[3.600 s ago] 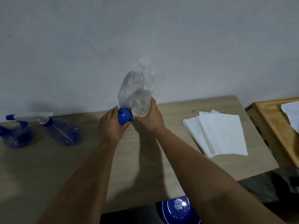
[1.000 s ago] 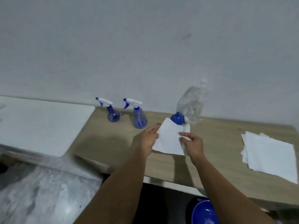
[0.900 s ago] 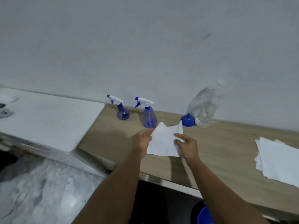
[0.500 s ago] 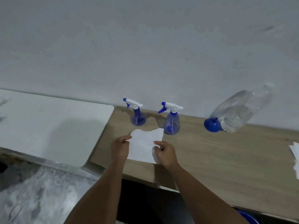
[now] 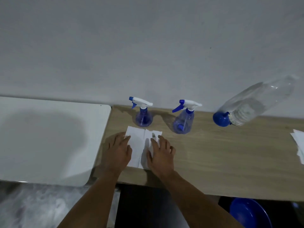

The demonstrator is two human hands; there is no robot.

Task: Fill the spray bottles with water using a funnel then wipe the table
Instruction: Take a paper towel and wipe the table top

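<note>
A white paper towel (image 5: 140, 143) lies flat on the wooden table (image 5: 213, 155) near its left end. My left hand (image 5: 119, 151) presses its left edge and my right hand (image 5: 161, 153) presses its right part, both with flat, spread fingers. Just behind the towel stand two blue spray bottles, one on the left (image 5: 142, 116) and one on the right (image 5: 183, 120), both with white trigger heads. Farther right a large clear water bottle (image 5: 256, 102) stands by the wall, with a blue funnel (image 5: 221, 119) beside its base.
A white surface (image 5: 49, 139) adjoins the table on the left. A stack of white paper towels (image 5: 298, 143) lies at the right edge of view. Below the table's front edge sits a blue bowl-like object (image 5: 250, 213). The wall runs directly behind the bottles.
Both hands carried the paper towel left along the table and laid it flat in front of the spray bottles. They now press it down instead of pinching it.
</note>
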